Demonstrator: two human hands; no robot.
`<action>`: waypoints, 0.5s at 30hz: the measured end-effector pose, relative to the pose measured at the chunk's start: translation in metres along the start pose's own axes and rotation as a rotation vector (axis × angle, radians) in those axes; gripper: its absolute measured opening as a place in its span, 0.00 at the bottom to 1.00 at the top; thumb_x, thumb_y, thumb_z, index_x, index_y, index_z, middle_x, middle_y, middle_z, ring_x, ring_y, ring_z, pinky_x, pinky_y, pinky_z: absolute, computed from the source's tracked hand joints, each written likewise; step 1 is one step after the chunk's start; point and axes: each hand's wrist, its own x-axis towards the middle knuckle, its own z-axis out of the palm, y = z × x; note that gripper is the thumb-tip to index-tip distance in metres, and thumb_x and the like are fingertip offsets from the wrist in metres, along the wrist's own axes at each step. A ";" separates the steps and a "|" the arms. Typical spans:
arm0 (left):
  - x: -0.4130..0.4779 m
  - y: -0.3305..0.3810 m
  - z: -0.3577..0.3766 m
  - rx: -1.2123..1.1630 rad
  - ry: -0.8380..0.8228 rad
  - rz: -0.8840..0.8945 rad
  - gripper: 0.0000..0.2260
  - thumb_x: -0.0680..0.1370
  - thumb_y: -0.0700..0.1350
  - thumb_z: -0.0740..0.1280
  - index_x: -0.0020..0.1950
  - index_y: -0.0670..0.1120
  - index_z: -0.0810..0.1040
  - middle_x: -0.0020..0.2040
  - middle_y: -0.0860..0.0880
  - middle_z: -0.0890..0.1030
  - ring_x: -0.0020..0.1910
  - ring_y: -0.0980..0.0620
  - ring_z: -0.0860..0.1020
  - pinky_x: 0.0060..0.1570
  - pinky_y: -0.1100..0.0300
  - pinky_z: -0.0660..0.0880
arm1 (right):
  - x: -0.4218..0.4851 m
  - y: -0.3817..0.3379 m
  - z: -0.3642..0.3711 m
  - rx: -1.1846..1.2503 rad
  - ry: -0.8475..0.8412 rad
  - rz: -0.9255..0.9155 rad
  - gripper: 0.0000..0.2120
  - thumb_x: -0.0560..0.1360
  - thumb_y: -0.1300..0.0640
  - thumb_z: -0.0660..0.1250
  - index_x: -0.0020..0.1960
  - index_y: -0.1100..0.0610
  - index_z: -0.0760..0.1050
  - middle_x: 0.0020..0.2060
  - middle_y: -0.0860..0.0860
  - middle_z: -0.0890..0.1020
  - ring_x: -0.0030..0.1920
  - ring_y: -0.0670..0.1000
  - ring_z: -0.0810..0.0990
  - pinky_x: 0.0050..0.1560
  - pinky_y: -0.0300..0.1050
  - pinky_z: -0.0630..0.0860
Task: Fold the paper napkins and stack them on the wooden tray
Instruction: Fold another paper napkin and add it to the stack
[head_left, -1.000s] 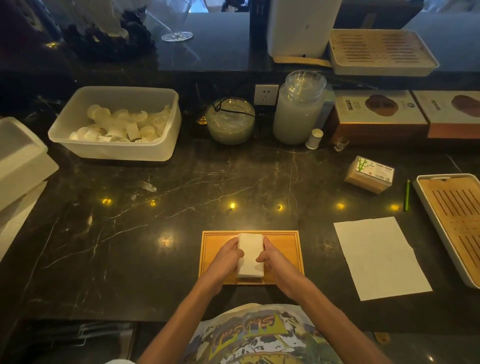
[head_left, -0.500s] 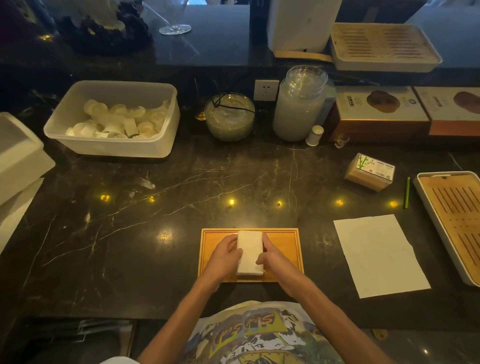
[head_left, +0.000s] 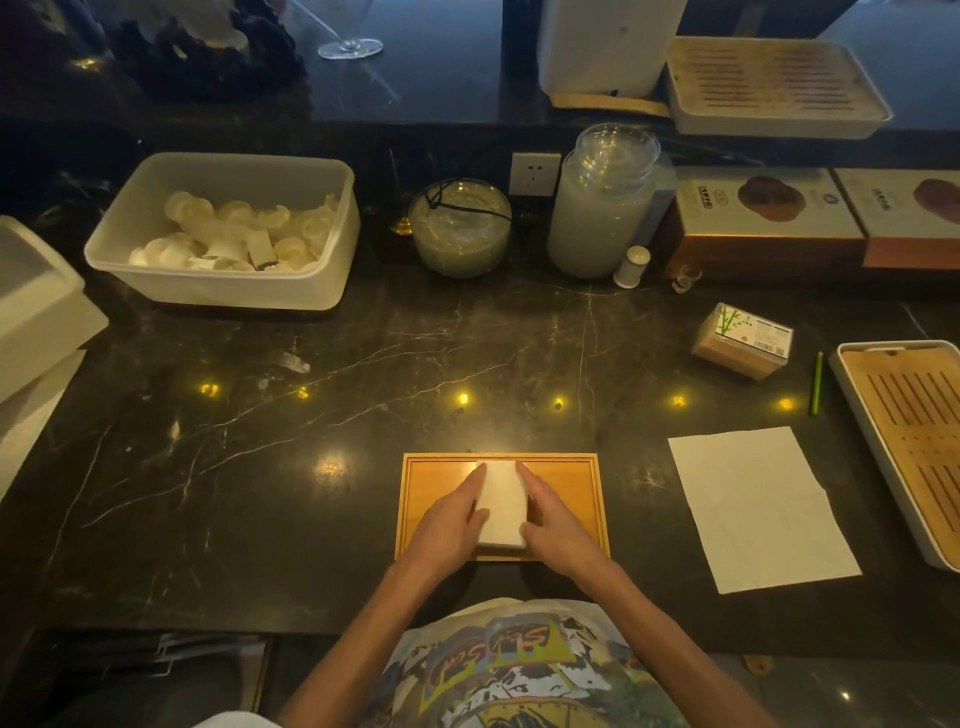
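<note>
Napkins are the job: on the dark counter (head_left: 363, 467), the wooden tray (head_left: 571, 473) carries the folded stack (head_left: 501, 501), squared between left hand (head_left: 449, 525) and right hand (head_left: 558, 525), fingers flat against its sides. Next, probably, the unfolded napkin (head_left: 758, 506) at right needs folding.

Folded napkin stack (head_left: 501, 503): white, narrow rectangle, long axis running 12 to 6, lying flat on the middle of the wooden tray (head_left: 571, 483). Tray: light wood, low rim, rectangular, near the counter's front edge. Unfolded napkin (head_left: 761, 509): white, flat, slightly creased, at 3 o'clock of the tray, apart from it, turned slightly counterclockwise.
</note>
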 end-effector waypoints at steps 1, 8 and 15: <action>0.000 -0.001 -0.001 -0.006 -0.013 0.008 0.29 0.84 0.44 0.62 0.82 0.50 0.53 0.76 0.46 0.69 0.72 0.48 0.71 0.68 0.51 0.74 | 0.000 0.001 0.000 -0.024 0.004 -0.003 0.39 0.79 0.69 0.65 0.81 0.50 0.50 0.78 0.52 0.58 0.77 0.54 0.59 0.70 0.51 0.73; 0.001 -0.009 -0.001 -0.040 -0.049 0.046 0.33 0.80 0.42 0.68 0.81 0.51 0.55 0.79 0.49 0.65 0.75 0.48 0.67 0.71 0.48 0.72 | -0.002 0.002 0.000 -0.036 0.015 -0.011 0.38 0.79 0.69 0.65 0.81 0.50 0.51 0.79 0.52 0.60 0.77 0.54 0.60 0.72 0.53 0.70; 0.004 -0.010 0.004 -0.018 -0.012 0.053 0.33 0.79 0.42 0.71 0.80 0.49 0.59 0.76 0.49 0.67 0.73 0.49 0.69 0.69 0.50 0.74 | -0.003 -0.003 0.001 0.039 -0.024 0.024 0.40 0.79 0.68 0.65 0.81 0.49 0.48 0.80 0.51 0.57 0.77 0.56 0.61 0.68 0.50 0.75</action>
